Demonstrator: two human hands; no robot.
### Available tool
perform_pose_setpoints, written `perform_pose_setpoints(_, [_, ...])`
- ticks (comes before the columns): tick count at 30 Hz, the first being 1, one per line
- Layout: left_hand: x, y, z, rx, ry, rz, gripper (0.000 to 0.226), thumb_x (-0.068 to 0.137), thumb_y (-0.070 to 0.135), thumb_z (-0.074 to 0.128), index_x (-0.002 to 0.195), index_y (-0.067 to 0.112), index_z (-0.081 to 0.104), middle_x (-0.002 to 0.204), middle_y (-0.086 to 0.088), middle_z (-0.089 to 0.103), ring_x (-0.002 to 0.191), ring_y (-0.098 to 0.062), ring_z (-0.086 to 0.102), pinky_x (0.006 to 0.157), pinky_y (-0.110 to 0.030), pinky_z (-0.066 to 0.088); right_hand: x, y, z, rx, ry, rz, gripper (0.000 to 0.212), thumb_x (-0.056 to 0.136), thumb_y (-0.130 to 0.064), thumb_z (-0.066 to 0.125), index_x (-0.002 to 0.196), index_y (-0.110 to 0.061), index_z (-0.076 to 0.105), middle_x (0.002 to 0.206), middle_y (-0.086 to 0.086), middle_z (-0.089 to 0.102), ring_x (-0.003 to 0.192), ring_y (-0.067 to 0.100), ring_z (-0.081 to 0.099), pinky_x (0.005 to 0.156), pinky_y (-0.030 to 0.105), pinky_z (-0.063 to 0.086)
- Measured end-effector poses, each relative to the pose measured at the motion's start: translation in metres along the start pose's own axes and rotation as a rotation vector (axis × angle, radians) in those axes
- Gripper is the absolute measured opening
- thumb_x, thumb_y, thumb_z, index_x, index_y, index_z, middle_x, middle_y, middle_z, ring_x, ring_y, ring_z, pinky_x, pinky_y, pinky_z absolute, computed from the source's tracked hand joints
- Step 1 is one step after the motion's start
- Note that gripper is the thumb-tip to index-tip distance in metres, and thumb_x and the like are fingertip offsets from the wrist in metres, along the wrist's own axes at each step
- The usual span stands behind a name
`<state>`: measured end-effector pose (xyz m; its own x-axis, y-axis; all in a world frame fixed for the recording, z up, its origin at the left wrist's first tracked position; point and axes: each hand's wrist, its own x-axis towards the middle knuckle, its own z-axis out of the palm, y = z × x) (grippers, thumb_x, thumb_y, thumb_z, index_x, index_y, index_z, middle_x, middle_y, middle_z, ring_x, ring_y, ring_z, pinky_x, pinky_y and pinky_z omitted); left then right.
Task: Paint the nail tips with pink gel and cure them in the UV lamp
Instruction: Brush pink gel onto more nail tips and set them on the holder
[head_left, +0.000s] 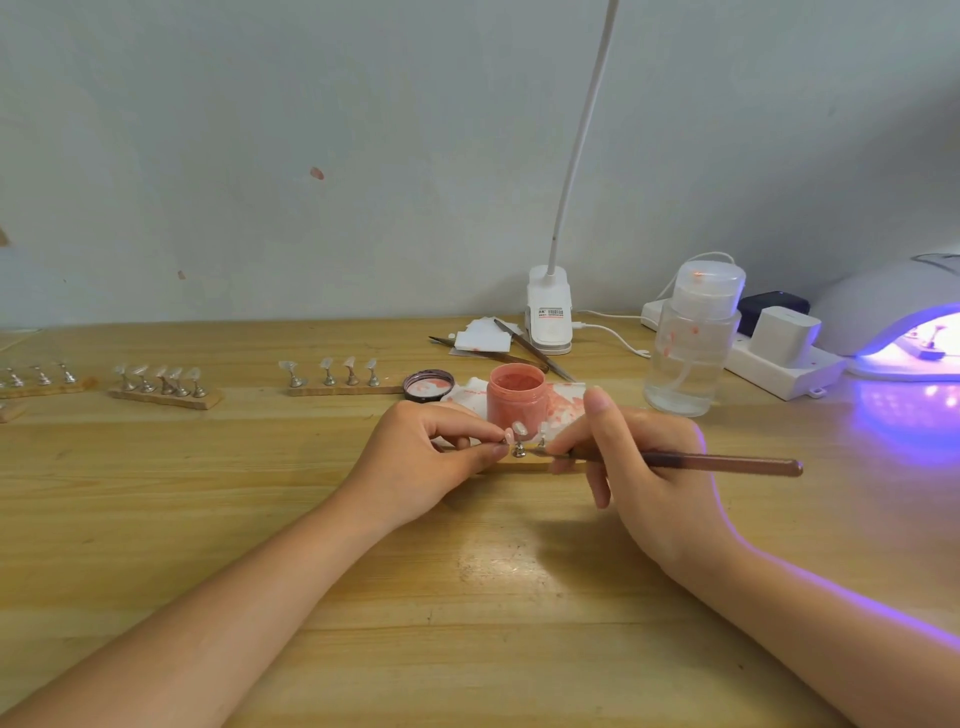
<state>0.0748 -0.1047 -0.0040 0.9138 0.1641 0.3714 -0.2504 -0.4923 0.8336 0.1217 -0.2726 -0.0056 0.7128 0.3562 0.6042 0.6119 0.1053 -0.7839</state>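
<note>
Wooden desk (208, 519); clip lamp (549, 312) label illegible.

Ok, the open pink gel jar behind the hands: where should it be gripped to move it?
Grip the pink gel jar round its straight side wall, below the open mouth, coming from the right, where there is a gap before the clear bottle. Keep it upright; its lid lies off to its left.
</note>
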Motion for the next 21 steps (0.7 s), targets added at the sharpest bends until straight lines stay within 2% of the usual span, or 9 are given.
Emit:
perform_pose_setpoints(3, [0.0004,0.0008,0.0001,0.009,-0.007,0.003,0.013,0.071,0.000,0.073,0.079,0.011,0.074,0.071,-0.003,0.065,0.057,0.000,0.047,0.054,-0.010,0.036,0.0015,-0.0006,0.0014,-0.057,-0.038,-0.013,0.035,0.092,-0.033,0.047,0.067,-0.019,0.068,0.050,-0.017,0.058,0.049,-0.002,0.054,0.055,0.010,0.039])
perform_pose_setpoints(7, [0.0000,0.0021,-0.0001,0.000,0.005,0.002,0.013,0.071,0.002,0.074,0.076,0.013,0.073,0.075,-0.006,0.067,0.060,-0.001,0.047,0.055,-0.010,0.037,-0.0005,0.0005,-0.0005,0.003,-0.024,0.030,0.045,0.090,-0.033,0.047,0.060,-0.007,0.068,0.051,0.000,0.062,0.043,0.001,0.053,0.053,0.007,0.036])
perform_pose_setpoints(10, [0.0002,0.0018,-0.0007,0.005,0.007,0.008,0.010,0.070,0.004,0.074,0.075,0.013,0.073,0.071,0.005,0.065,0.060,0.000,0.047,0.056,-0.010,0.038,0.0002,-0.0008,-0.0004,-0.020,-0.010,-0.038,0.038,0.090,-0.027,0.046,0.064,-0.010,0.068,0.056,-0.004,0.063,0.045,0.000,0.053,0.053,0.009,0.038])
perform_pose_setpoints(13, [0.0009,0.0012,-0.0016,-0.002,0.013,0.022,0.011,0.069,0.004,0.075,0.072,0.014,0.073,0.068,0.010,0.063,0.060,-0.001,0.046,0.058,-0.011,0.039,0.0013,-0.0008,-0.0017,-0.058,-0.003,-0.118,0.035,0.091,-0.031,0.046,0.071,-0.012,0.068,0.056,-0.015,0.060,0.046,-0.001,0.052,0.056,0.021,0.047])
perform_pose_setpoints(15, [0.0012,0.0008,-0.0020,-0.013,0.035,0.027,0.014,0.067,0.004,0.076,0.069,0.018,0.072,0.072,0.009,0.063,0.061,0.000,0.049,0.059,-0.011,0.041,0.0014,-0.0015,-0.0029,-0.057,0.022,-0.089,0.032,0.091,-0.033,0.050,0.071,-0.015,0.067,0.057,-0.008,0.062,0.042,0.002,0.047,0.056,0.034,0.047])
perform_pose_setpoints(17, [0.0014,0.0009,-0.0015,-0.022,0.068,0.026,0.019,0.066,0.004,0.077,0.065,0.022,0.070,0.074,0.010,0.061,0.062,0.002,0.051,0.061,-0.010,0.042,0.0014,-0.0023,-0.0029,-0.071,0.030,-0.058,0.027,0.089,-0.032,0.051,0.071,-0.022,0.067,0.057,0.000,0.062,0.039,0.006,0.046,0.053,0.037,0.045])
perform_pose_setpoints(19, [0.0012,0.0010,-0.0009,-0.025,0.081,0.033,0.021,0.065,0.004,0.077,0.062,0.022,0.067,0.072,0.011,0.061,0.063,0.003,0.054,0.062,-0.008,0.042,0.0011,-0.0030,-0.0022,-0.108,0.008,-0.058,0.024,0.087,-0.033,0.050,0.071,-0.027,0.067,0.052,-0.002,0.059,0.040,0.007,0.048,0.053,0.037,0.046])
perform_pose_setpoints(21, [0.0005,0.0013,-0.0006,-0.035,0.064,0.021,0.018,0.067,0.004,0.076,0.062,0.018,0.067,0.068,0.010,0.064,0.064,0.001,0.055,0.062,-0.009,0.043,0.0009,-0.0029,-0.0012,-0.114,-0.002,-0.045,0.025,0.087,-0.033,0.052,0.070,-0.024,0.068,0.053,0.003,0.061,0.040,0.006,0.048,0.053,0.037,0.046])
